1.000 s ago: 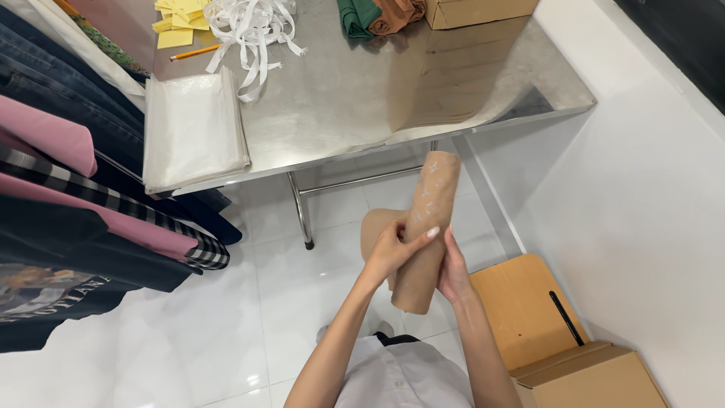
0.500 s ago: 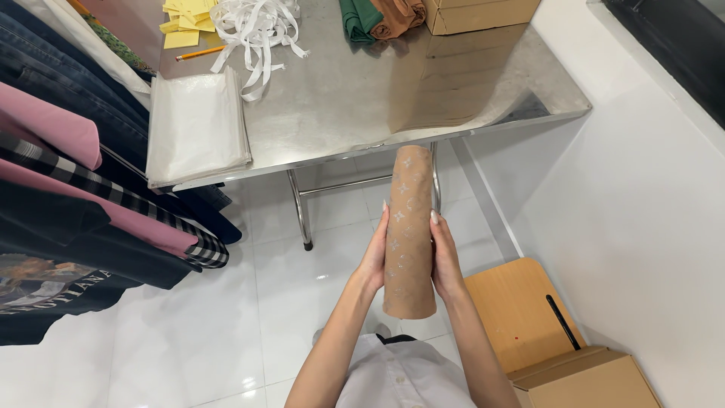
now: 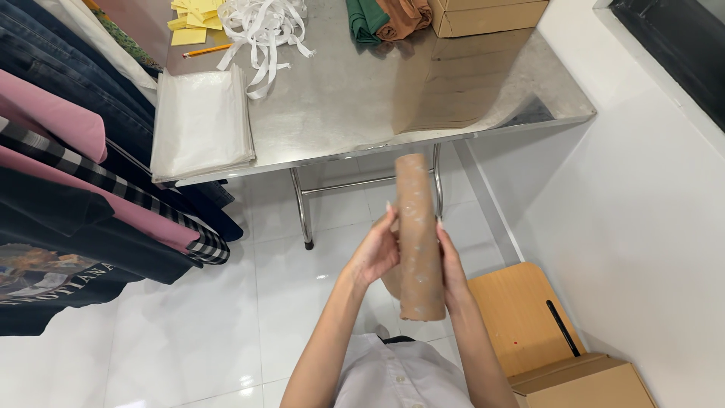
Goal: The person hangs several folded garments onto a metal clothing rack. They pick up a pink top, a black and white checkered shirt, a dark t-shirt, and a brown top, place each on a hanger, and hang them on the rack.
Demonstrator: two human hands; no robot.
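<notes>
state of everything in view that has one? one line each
brown roll, rolled tight, upright, held between both hands
left hand, pressed on roll's left side
right hand, pressed on roll's right side
clear bags, stacked flat on table
white straps, loose tangle
cardboard box, flap shut

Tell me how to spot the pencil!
Look at the steel table, far end. Beside the yellow paper slips and the tangle of white ribbon lies the pencil. It is the only thin orange stick there.
</notes>
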